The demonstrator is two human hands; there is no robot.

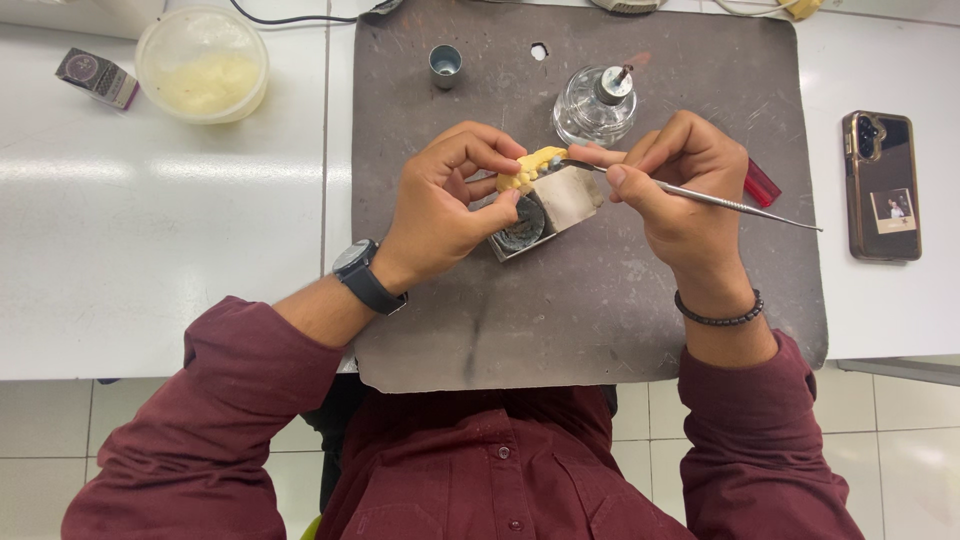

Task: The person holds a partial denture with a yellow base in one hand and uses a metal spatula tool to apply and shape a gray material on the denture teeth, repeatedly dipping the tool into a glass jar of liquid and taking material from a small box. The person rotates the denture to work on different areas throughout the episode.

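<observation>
The mat point(600, 300) is dark grey with pale scuffs, on a white table point(150, 250). The cast point(535, 165) is yellow on a whitish base point(570, 198). The tool point(720, 202) is silver. Both sleeves point(220, 420) are maroon. The watch point(362, 275) and bracelet point(720, 315) are black. The lighter point(762, 185) looks red. The tub point(202, 62) is cream.

A grey work mat point(600, 300) is spread over the white worktop point(150, 250) at frame centre. A glass spirit lamp point(596, 105) is seen at upper centre of the mat, a small metal cup point(445, 65) to its left. A lidded plastic tub point(202, 63) and a small box point(97, 77) are noted upper left. A phone point(881, 185) is laid at right; a red lighter point(761, 184) is partly hidden.
</observation>
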